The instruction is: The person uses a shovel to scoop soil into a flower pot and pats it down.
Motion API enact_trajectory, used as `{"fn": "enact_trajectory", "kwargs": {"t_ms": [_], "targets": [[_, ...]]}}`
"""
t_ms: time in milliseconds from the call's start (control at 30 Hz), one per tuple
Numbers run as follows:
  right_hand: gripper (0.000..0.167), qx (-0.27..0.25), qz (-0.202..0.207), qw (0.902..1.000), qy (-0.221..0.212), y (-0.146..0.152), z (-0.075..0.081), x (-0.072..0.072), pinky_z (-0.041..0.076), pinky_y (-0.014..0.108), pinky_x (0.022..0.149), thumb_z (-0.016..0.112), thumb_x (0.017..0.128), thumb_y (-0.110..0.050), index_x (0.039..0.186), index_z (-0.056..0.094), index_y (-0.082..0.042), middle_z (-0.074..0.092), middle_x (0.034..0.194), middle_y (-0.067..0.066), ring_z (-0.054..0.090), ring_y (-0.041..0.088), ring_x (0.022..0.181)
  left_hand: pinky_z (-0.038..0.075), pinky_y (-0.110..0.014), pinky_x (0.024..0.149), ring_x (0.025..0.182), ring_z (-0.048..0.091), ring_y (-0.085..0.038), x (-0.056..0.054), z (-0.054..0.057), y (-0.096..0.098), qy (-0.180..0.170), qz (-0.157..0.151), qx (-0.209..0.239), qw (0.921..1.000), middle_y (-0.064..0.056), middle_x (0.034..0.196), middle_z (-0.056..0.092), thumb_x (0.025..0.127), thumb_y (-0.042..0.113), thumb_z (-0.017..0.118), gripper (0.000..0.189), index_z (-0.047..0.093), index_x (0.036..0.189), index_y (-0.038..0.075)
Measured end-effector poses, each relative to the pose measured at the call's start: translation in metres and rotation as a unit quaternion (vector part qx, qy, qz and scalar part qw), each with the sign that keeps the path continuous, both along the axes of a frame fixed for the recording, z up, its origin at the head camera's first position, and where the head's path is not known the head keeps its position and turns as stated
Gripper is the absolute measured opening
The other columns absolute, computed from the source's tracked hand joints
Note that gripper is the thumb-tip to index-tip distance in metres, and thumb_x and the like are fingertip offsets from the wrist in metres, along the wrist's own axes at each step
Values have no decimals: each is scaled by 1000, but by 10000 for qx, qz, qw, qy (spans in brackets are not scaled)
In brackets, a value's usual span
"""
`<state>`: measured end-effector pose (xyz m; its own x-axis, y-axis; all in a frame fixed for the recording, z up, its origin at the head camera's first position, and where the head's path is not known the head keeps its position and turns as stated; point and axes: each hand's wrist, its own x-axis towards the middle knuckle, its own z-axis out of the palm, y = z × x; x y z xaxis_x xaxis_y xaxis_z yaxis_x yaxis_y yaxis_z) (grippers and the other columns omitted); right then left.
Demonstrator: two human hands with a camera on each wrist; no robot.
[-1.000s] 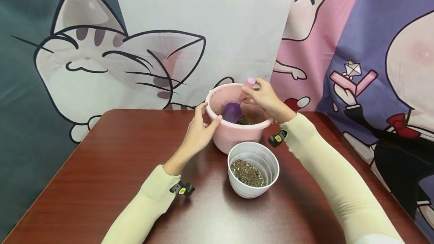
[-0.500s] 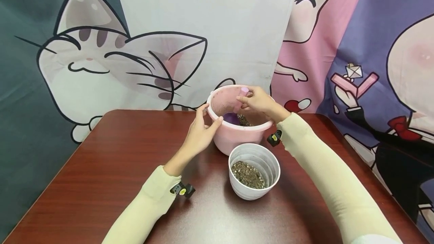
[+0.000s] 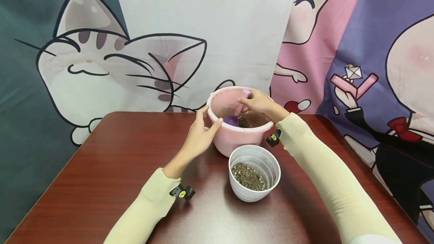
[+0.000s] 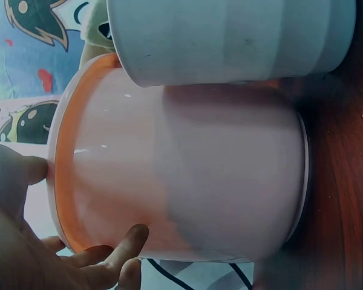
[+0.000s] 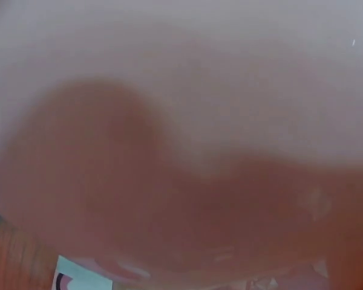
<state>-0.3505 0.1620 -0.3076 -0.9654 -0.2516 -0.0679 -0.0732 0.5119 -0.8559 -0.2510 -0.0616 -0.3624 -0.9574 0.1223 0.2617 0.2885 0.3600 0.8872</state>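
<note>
A pink bucket [image 3: 237, 138] with dark soil [image 3: 244, 122] inside stands toward the back of the table. My left hand [image 3: 200, 133] holds its left rim with thumb and fingers; in the left wrist view, the fingers [image 4: 130, 244] lie along the outer wall. Over the bucket's mouth, my right hand [image 3: 259, 102] grips the pink handle of a trowel [image 3: 232, 120]. Its purple blade is down in the bucket, partly hidden behind the near rim. Just in front stands a white pot [image 3: 272, 161], partly filled with soil mixed with pale bits.
The reddish-brown wooden table [image 3: 135, 153] stretches left and toward me. A cartoon-printed cloth [image 3: 237, 29] hangs behind it. The white pot stands close to the bucket. Mostly the bucket's blurred pink wall [image 5: 260, 90] fills the right wrist view.
My right hand has moved down and slightly left, lowering the trowel blade from near the rim into the bucket. The left hand keeps its hold, and the white pot stays where it was.
</note>
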Motion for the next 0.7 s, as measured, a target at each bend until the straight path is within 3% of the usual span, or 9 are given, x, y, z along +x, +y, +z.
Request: {"fn": "enact_trajectory", "kwargs": {"t_ms": [167, 367, 467, 600, 700], "targets": [[46, -111, 298, 9994, 137, 0, -2, 1, 58, 32, 70, 54, 102, -14, 142, 41, 7, 69, 97, 30, 71, 22, 74, 52, -44, 86, 97, 67, -30, 1, 1, 0, 0, 25, -26, 10000, -17, 141, 47, 98, 40, 61, 69, 28, 152, 15], [37, 61, 853, 9959, 294, 3, -3, 3, 56, 30, 75, 50, 105, -16, 129, 54, 12, 72, 93, 26, 70, 35, 93, 52, -43, 83, 94, 67, -28, 2, -1, 2, 138, 65, -165, 9997, -18, 144, 47, 99, 39, 60, 69, 27, 153, 12], [36, -113, 1031, 9942, 300, 3, -3, 3, 56, 29, 74, 49, 105, -14, 124, 56, 15, 71, 93, 28, 67, 42, 96, 52, -43, 83, 95, 65, -28, 2, -1, 4, 198, 72, -177, 9996, -18, 144, 46, 99, 39, 59, 68, 27, 153, 12], [37, -439, 1182, 9918, 208, 3, -2, 2, 57, 32, 75, 47, 105, -11, 131, 48, 16, 69, 93, 32, 67, 44, 95, 51, -43, 85, 95, 64, -28, 2, -1, 4, 223, 71, -186, 9996, -18, 145, 44, 100, 39, 58, 68, 25, 154, 12], [39, -609, 1224, 9906, 81, 3, -3, 2, 57, 33, 75, 46, 106, -10, 136, 42, 15, 68, 93, 34, 70, 40, 91, 50, -43, 85, 95, 63, -29, 1, -1, 5, 175, 22, -133, 9998, -18, 146, 43, 100, 38, 58, 68, 25, 154, 11]]}}
